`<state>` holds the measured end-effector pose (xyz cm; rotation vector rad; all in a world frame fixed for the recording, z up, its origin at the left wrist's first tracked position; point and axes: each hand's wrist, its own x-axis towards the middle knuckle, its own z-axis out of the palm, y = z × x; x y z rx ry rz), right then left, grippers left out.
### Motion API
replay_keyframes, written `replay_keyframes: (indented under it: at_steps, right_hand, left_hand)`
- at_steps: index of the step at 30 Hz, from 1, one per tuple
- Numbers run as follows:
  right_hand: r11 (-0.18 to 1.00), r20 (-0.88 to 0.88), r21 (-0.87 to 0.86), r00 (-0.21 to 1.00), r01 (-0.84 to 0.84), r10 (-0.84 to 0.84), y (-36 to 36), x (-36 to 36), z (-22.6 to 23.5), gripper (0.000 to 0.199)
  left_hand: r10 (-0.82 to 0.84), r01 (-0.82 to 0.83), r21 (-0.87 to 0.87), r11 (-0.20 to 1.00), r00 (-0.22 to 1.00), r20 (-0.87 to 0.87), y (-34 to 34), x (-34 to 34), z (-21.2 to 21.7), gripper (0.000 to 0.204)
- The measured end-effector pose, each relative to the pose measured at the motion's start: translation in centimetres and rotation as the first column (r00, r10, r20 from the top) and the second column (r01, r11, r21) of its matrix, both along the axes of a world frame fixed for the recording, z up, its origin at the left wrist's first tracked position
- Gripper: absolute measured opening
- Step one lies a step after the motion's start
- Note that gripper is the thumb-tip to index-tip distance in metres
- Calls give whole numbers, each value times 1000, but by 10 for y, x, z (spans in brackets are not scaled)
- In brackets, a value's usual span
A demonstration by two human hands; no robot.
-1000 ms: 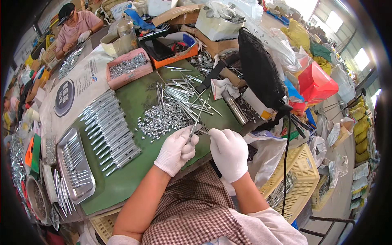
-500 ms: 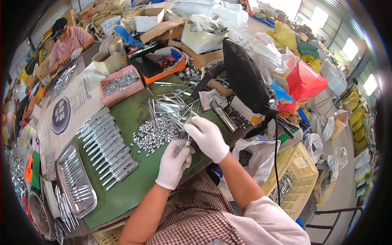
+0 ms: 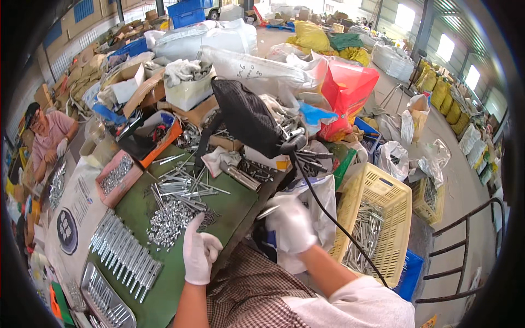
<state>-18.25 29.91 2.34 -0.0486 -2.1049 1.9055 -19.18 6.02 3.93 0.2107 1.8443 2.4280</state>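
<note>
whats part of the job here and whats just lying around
In use: left hand by the nut pile; right hand holding a metal part; loose bolts; finished row.
Lying about: red bag, blue crate, black fan.

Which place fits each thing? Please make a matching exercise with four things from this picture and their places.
Things:
1. yellow basket
2. pile of small nuts
3. pink box
4. metal tray

Places:
A. middle of the green mat
B. on the floor at the person's right
C. lower left, at the mat's near corner
D. upper left edge of the mat

Pairs: 1-B, 2-A, 3-D, 4-C
</note>
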Motion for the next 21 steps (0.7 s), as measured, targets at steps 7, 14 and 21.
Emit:
replay_keyframes:
  at_steps: [7,14,21]
  right_hand:
    - [676,-726,-135,392,724,-565,131,-67,132,14]
    - [373,-437,759,842,534,-317,190,-219,81,22]
    - [439,-523,690,816,575,-246,167,-70,-68,18]
  left_hand:
    - [11,-4,-144,990,999,47,3,8,6,41]
    - [2,18,-153,988,992,127,13,12,15,30]
    - [-44,1,-364,931,993,-110,12,8,7,26]
